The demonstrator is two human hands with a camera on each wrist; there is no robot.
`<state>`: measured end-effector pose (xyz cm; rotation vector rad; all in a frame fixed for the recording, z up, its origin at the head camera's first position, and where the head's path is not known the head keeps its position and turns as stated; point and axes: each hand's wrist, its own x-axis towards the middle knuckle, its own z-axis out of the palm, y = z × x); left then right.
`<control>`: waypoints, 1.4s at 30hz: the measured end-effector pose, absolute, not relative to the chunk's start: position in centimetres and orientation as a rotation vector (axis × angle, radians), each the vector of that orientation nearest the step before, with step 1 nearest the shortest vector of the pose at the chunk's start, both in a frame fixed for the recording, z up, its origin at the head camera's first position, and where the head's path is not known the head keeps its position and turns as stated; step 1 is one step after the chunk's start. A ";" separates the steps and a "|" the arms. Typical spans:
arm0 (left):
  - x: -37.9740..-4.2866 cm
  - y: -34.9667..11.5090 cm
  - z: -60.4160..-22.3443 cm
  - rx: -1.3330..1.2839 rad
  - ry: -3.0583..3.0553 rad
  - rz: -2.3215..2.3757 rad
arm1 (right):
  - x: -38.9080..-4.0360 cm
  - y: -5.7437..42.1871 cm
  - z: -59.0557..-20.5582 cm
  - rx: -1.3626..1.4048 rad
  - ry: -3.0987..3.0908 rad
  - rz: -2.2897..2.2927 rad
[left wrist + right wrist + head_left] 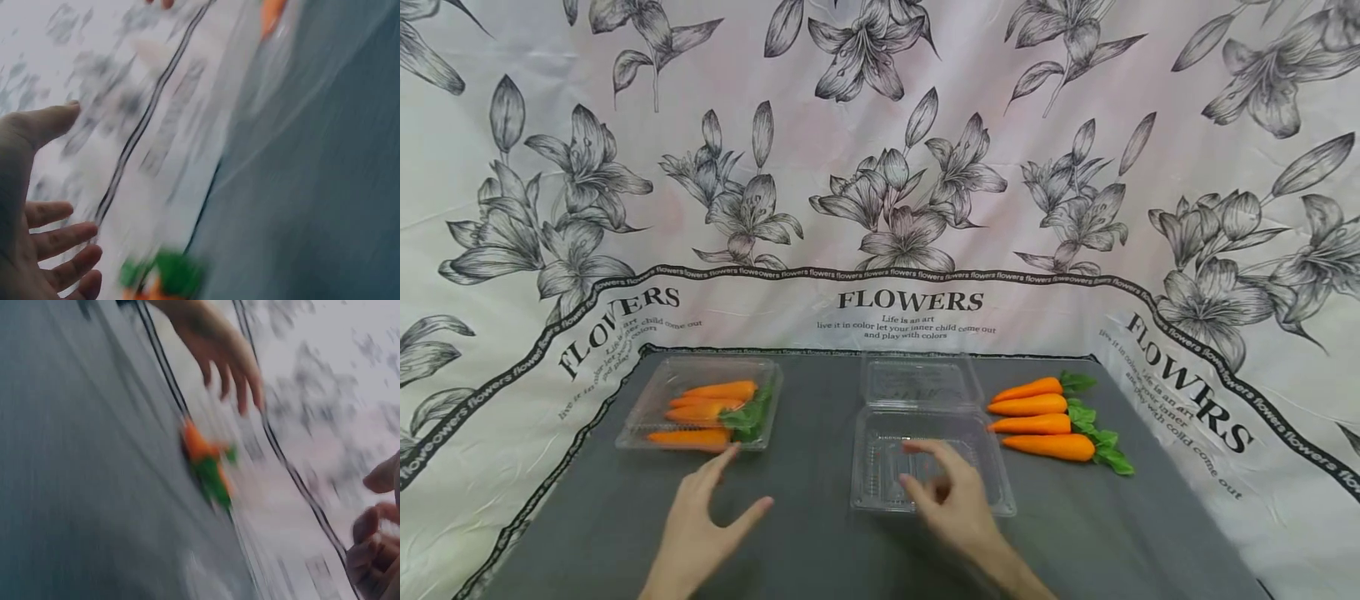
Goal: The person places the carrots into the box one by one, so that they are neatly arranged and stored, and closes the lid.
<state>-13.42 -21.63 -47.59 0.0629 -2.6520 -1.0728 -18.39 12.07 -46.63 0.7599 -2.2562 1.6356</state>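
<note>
My left hand [703, 521] hovers over the table with thumb and fingers spread, its fingertips overlapping the near edge of a closed clear plastic clamshell box [643, 408]. Inside that box lie three orange carrots [696, 437] with green leaves. Over the base of a second clear clamshell box [992, 487], whose lid [917, 383] is folded back, my right hand [958, 508] hangs with loosely bent fingers and nothing in them. To the right of this box, several carrots [1048, 447] lie in a row, leaves pointing right. Both wrist views are blurred; my left hand [56, 247] looks relaxed there.
The grey tabletop [808, 542] carries both boxes and the loose carrots. White cloth [760, 308] printed with flowers and lettering rises behind the table and along both sides.
</note>
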 end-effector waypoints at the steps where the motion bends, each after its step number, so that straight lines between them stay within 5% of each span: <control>1: -13.7 -20.5 -47.8 0.035 -2.647 -1.097 | -18.9 13.5 -46.7 0.753 -2.212 1.584; 18: -18.5 -11.2 -53.6 -0.231 -2.661 -1.698 | -24.5 30.1 -50.2 -0.010 -2.184 1.201; 42: -19.2 -9.6 -55.4 -0.323 -2.677 -1.501 | -25.0 36.2 -54.5 0.034 -2.354 1.164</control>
